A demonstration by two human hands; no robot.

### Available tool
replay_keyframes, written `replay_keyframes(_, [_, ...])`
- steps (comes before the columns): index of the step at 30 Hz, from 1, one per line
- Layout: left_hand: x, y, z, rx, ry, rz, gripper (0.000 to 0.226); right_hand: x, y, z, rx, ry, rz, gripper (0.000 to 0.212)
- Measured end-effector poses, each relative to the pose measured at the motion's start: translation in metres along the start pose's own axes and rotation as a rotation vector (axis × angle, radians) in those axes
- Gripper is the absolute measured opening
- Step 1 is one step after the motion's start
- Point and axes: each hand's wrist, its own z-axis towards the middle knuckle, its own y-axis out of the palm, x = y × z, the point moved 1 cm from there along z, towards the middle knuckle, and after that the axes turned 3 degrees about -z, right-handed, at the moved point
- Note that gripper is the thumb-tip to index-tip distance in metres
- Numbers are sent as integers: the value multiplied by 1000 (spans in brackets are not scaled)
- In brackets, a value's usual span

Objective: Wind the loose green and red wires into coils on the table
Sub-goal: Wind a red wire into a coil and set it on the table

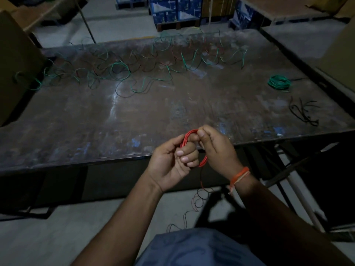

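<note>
Head view: both hands work at the near edge of the table. The left hand has its fingers curled through a small red coil, gripping the turns from inside. The right hand pinches the top of the same coil between thumb and forefinger. A red tail hangs from the coil's lower edge, passes below the table edge and trails in loose loops on the floor.

Location of remaining work: a tangle of loose green and red wires lies spread across the far half of the table. One finished green coil rests at the far right. A few black ties lie near the right edge.

Probable faults from this state:

1. Coil spring-out. The turns are held only by finger pressure. If either grip relaxes during the next wrap, the turns are likely to expand and slip off the left fingers.
2. Tail snag. The hanging tail runs close to the table frame and lies in loops on the floor. Pulling it up quickly may tighten a loop into a kink or knot.
3. Uneven turns. Slack in the tail would give loose, oversized loops.
4. Tangle lock. The far wires cross each other; pulling one end may drag the others.
</note>
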Motion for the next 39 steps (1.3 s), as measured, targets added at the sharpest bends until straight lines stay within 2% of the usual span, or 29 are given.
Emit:
replay_keyframes(5, [-15, 4, 11, -8, 44, -38, 28, 17, -12, -5, -11, 44, 66, 31])
replay_keyframes(13, [-38, 8, 35, 98, 130, -25, 15, 37, -30, -8, -20, 149, 208, 33])
replay_keyframes(17, [-43, 16, 48, 125, 109, -89, 26, 43, -42, -10, -21, 205, 225, 35])
replay_keyframes(20, [-47, 21, 57, 90, 44, -136, 32, 45, -52, -12, 14, 197, 125, 33])
replay_keyframes(24, [-52, 28, 65, 152, -10, -84, 33, 49, -65, -16, 24, 148, 20, 33])
replay_keyframes(33, [-66, 38, 73, 122, -49, -121, 36, 59, -83, -23, 3, 131, 74, 35])
replay_keyframes(39, [-77, 44, 77, 174, -23, -73, 35, 67, -89, -29, -4, 132, 146, 35])
